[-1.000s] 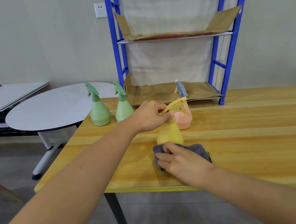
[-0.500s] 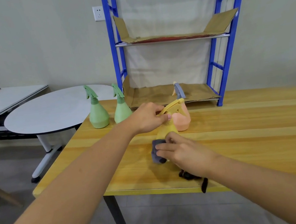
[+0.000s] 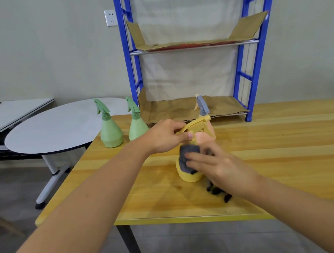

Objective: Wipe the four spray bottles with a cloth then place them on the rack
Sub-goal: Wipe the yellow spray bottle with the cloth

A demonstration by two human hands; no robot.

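No brand, label or lettering can be read on anything here. Four spray bottles stand on the wooden counter (image 3: 284, 152): two green ones, one yellow, one pink. The first green bottle (image 3: 109, 130) is at about ten o'clock from the middle of the counter, the second green bottle (image 3: 137, 124) just beside it toward the blue rack (image 3: 248, 64). One grey cloth (image 3: 188, 159) is in use. The left hand (image 3: 164, 136) has its fingers curled round the trigger head of the yellow bottle (image 3: 190, 174), pinching it at the neck. The yellow bottle stands upright near the counter's middle, with the pink bottle (image 3: 205, 136) touching or just behind it at twelve o'clock. The right hand (image 3: 217, 163), blurred, presses the cloth against the yellow bottle's body, fingers loosely bent over it; a dark end of the cloth hangs at five o'clock below the wrist. The rack has two shelves lined with cardboard (image 3: 180, 109).
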